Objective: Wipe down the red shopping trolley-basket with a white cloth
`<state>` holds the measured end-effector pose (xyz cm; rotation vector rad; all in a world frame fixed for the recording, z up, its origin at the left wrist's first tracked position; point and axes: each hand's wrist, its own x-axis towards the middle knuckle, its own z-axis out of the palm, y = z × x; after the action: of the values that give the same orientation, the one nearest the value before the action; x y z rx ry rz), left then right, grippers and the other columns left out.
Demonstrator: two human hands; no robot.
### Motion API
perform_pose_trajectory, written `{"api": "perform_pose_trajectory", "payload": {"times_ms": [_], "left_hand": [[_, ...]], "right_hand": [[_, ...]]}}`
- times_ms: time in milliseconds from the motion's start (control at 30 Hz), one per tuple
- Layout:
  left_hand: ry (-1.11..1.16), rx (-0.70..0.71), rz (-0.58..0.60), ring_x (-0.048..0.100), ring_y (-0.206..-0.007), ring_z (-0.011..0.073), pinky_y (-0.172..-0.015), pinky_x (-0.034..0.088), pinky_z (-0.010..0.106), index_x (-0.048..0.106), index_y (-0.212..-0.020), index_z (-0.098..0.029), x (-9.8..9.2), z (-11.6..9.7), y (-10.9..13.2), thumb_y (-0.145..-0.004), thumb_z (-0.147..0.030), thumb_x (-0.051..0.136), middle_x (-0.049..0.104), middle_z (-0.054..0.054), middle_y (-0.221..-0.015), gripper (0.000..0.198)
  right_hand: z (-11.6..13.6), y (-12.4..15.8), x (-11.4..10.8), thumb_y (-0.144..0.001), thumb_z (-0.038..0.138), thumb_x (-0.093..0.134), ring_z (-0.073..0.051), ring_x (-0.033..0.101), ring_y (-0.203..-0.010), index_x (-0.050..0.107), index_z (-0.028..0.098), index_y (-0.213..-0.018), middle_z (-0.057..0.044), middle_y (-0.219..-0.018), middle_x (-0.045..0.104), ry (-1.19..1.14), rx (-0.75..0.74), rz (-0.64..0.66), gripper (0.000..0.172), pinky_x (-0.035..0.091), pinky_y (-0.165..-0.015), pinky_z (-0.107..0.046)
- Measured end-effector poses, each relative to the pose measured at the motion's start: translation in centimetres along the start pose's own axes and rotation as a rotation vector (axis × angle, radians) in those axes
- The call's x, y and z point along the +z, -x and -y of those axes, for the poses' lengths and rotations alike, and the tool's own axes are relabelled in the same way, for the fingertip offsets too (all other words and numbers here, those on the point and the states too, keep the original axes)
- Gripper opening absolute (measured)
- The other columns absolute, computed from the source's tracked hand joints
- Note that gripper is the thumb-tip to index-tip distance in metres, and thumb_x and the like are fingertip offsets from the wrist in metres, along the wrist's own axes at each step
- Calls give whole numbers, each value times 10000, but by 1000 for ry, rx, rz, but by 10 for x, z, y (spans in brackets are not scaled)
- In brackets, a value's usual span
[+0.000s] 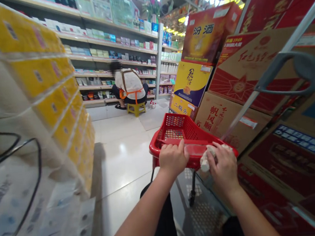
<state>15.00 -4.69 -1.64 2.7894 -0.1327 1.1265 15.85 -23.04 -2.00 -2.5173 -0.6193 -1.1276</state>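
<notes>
A red shopping cart (192, 129) with perforated sides stands in front of me. My left hand (173, 158) is closed around the left part of its push handle (195, 150). On the handle's right end rests my right hand (223, 165), its fingers curled over a crumpled off-white cloth (205, 163). Part of the cloth is hidden under that hand. A pale pole (244, 109) with a grey loop-shaped grip (287, 73) slants from the upper right down behind my right hand; its lower end is out of sight.
Stacked liquor cartons (236, 115) rise close along the right. Yellow-and-white wrapped packs (54, 89) form a tall stack on the left. Ahead, a person (129, 83) sits on a yellow stool (136, 109) facing stocked shelves (120, 55). Small red-and-white items (152, 104) stand on the tiled floor (118, 146).
</notes>
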Motion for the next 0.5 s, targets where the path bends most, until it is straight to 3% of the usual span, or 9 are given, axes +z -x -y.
{"api": "perform_pose_trajectory", "payload": {"times_ms": [100,233,333,500], "left_hand": [[7,-3,9,595,-683,228,-688,345,391,614,-1138,-209,0,2,0,-901,-333,388,656,40,-696,351],[28,19,1,597,-687,230,-694,350,397,610,-1145,-205,0,4,0,-898,-331,395,661,42,-705,350],[16,10,-11,595,-680,230,-684,351,395,612,-1131,-199,-1,4,1,-884,-325,407,655,48,-695,345],[21,-31,-20,585,-636,213,-668,360,376,632,-1021,-212,-2,1,4,-879,-333,398,637,35,-656,299]], "right_hand": [[14,0,-1,-931,368,484,-280,489,-1142,600,208,-1178,-77,-1251,583,-7,-38,32,317,295,-995,-451],[21,-2,3,-923,368,508,-328,354,-1298,588,274,-1185,-29,-1244,596,-26,-123,56,290,162,-1046,-564],[11,-2,2,-935,342,481,-306,387,-1288,576,219,-1185,-69,-1255,582,-92,-125,56,295,262,-1034,-528],[3,1,-3,-899,258,533,-260,472,-1232,535,193,-1251,-93,-1277,561,-252,-388,114,359,363,-1026,-434]]}}
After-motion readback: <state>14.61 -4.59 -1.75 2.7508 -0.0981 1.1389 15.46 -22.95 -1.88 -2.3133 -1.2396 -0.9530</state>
